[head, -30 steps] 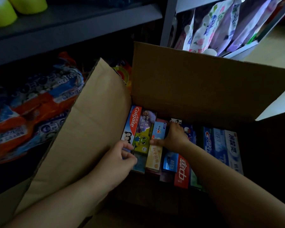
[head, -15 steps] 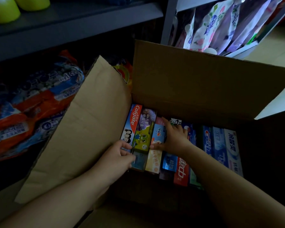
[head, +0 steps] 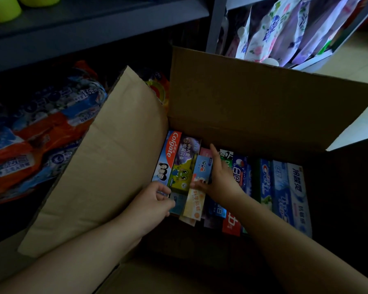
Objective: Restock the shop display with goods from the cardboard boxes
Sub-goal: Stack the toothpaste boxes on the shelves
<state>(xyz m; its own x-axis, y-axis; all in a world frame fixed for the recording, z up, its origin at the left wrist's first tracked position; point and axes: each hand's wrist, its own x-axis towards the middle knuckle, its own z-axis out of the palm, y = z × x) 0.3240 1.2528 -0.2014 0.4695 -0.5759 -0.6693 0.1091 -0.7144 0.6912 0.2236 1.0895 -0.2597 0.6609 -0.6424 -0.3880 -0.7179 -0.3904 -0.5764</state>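
An open cardboard box [head: 253,102] holds several toothpaste boxes lying side by side. At its left end lie a red Colgate box [head: 170,151], a green-and-purple children's box [head: 184,166] and a blue-and-yellow box [head: 198,200]. My left hand [head: 153,204] has curled fingers that pinch the near end of the green-and-purple box. My right hand [head: 219,177] lies flat over the middle boxes with fingers stretched forward and its thumb on the blue-and-yellow box. Blue and white Crest boxes [head: 266,183] fill the right end.
The box's left flap [head: 106,166] stands up beside my left arm. Orange-and-blue bags [head: 34,134] fill the low shelf on the left. Flowered pouches [head: 285,28] stand on the right shelf, and green tubs [head: 2,7] on the grey shelf above.
My right hand has uncurled and slid its fingers forward over the boxes. My left hand has stayed at the near end of the left boxes.
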